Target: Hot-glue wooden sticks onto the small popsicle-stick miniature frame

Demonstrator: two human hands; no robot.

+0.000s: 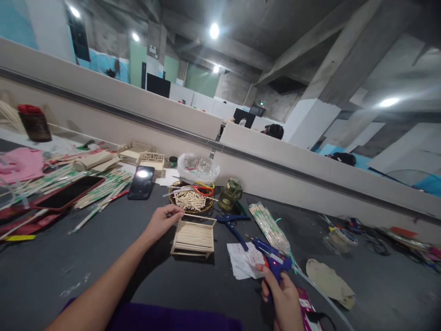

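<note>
My left hand (pixel 164 220) pinches the left end of a thin wooden stick (pixel 195 216) along the top of a small bench (pixel 193 238). The bench is built from pale sticks, with a slatted surface and short legs, and stands on the dark table. In my right hand (pixel 282 294) is a blue glue gun (pixel 274 255), its nozzle pointing up and left and a small red light showing on its body. Blue pliers (pixel 234 223) lie between the bench and the glue gun. Under the nozzle are white paper sheets (pixel 243 259).
Behind the bench stands a basket of short sticks (pixel 191 201) with scissors (pixel 204 188), beside a green glass jar (pixel 230 195). Bagged sticks (pixel 268 225) lie to the right, near a power strip (pixel 306 303). Phones (pixel 141 183) and stick bundles (pixel 106 188) cover the left side.
</note>
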